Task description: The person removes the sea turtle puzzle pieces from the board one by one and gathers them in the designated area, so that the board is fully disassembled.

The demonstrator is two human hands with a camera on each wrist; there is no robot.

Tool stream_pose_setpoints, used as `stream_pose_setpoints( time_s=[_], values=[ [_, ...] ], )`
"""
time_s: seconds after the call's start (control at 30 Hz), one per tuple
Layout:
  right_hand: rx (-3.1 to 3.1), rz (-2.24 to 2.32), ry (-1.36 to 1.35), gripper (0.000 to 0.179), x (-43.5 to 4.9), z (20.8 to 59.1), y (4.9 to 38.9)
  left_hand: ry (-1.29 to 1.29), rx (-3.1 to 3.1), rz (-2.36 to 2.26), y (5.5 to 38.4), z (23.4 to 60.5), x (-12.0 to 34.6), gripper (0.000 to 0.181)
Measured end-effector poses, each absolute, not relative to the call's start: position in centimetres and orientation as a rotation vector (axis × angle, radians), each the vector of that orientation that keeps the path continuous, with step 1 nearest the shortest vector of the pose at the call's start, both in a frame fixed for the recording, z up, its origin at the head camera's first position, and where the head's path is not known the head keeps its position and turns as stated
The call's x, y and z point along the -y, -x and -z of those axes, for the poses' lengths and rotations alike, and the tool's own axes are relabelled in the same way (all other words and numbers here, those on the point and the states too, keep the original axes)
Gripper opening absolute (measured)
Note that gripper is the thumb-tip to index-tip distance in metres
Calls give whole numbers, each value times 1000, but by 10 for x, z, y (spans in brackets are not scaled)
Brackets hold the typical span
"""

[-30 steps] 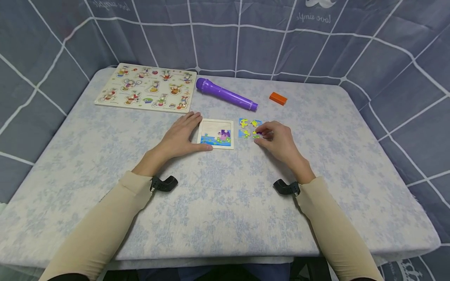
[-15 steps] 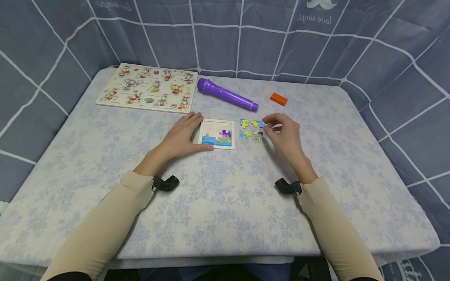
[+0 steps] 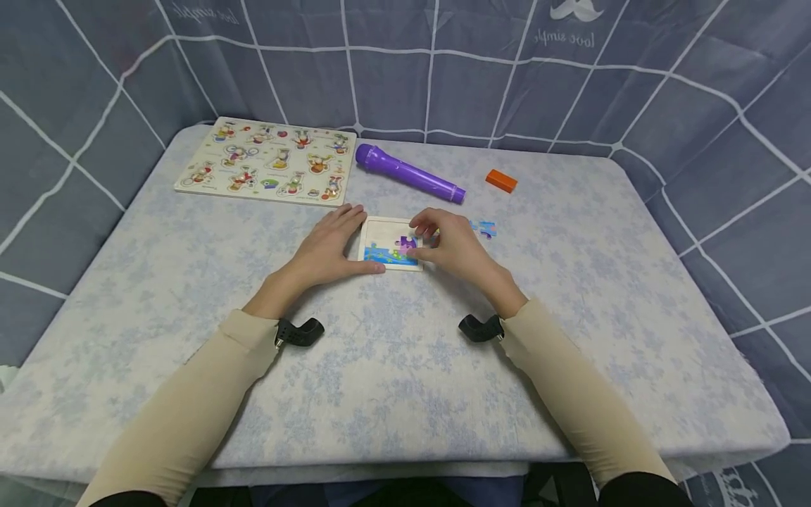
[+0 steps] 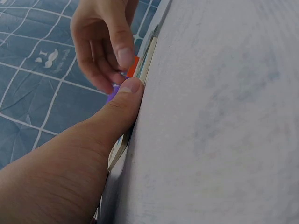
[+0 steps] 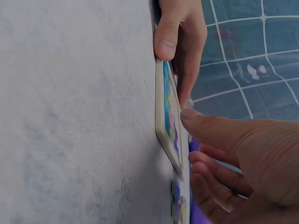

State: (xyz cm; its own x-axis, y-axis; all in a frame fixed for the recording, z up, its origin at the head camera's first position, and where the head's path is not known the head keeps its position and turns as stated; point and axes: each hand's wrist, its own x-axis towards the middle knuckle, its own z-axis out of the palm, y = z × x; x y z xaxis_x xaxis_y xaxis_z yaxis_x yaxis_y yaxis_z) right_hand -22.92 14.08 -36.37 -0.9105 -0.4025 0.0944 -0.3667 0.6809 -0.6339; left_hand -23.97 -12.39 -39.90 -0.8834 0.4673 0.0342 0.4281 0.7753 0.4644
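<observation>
A small wooden jigsaw tray (image 3: pixel 385 228) lies on the table in the head view. Blue pieces (image 3: pixel 382 256) line its near side, with a purple piece (image 3: pixel 405 241) at the right. My left hand (image 3: pixel 328 243) holds the tray's left side, thumb on the near edge and fingers at the far left corner. Over the tray's right edge is my right hand (image 3: pixel 457 243). The right wrist view shows its thumb (image 5: pixel 205 126) and fingers (image 5: pixel 217 175) apart, no piece visible between them. Beyond it a loose blue piece (image 3: pixel 487 229) shows; other loose pieces are mostly hidden behind the hand.
Behind the tray lies a purple toy microphone (image 3: pixel 408 172), with an orange block (image 3: pixel 501 181) to its right. A large picture puzzle board (image 3: pixel 266 162) occupies the back left. A flowered cloth (image 3: pixel 393 380) covers the table, and a grey gridded curtain (image 3: pixel 393 84) surrounds it.
My right hand has slid a blue piece rightward among the loose pieces, then swung left to the tray's right edge. The left hand stays on the tray.
</observation>
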Motion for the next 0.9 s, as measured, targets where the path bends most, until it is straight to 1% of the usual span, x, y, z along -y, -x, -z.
stream_pose_setpoints(
  time_s=[0.13,0.23,0.57,0.9],
  values=[
    [-2810,992,676,53,-139,367,236,-726,-2879,-727,240,399,122,113],
    [-2780,966,697,52,-140,368,241,-725,-2879,-725,240,399,122,114],
    [-2705,844,716,44,-136,362,255,-704,-2868,-725,239,398,124,114],
    [-2782,933,751,32,-135,367,249,-716,-2879,-718,239,399,124,114]
  ],
)
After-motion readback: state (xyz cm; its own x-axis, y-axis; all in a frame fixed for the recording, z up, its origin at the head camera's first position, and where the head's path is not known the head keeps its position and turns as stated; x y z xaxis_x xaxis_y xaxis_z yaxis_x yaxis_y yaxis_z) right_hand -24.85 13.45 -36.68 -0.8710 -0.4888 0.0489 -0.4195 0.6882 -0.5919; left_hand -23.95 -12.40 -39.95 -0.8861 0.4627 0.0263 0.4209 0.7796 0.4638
